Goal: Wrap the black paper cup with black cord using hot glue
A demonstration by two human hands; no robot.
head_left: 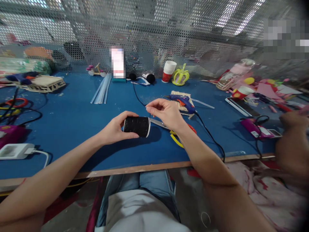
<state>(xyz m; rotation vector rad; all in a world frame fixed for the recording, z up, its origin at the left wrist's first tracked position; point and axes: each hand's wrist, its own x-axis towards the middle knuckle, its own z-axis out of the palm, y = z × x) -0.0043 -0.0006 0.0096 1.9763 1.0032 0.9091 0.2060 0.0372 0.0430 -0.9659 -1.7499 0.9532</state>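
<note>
Holding the light black thread spool (136,126) mid-frame, our left hand (116,129) wraps its round sides; our right hand (166,114) fingers pinch the thin, floppy thread end.

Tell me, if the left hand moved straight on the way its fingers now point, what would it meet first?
The left hand points right along the black thread spool it holds; beyond that, probably the right hand pinching the thread end, though depth is unclear.

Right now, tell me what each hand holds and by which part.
The left hand grips a spool of black thread around its left end. The right hand pinches the loose thread end between fingertips, just above the spool.
</note>
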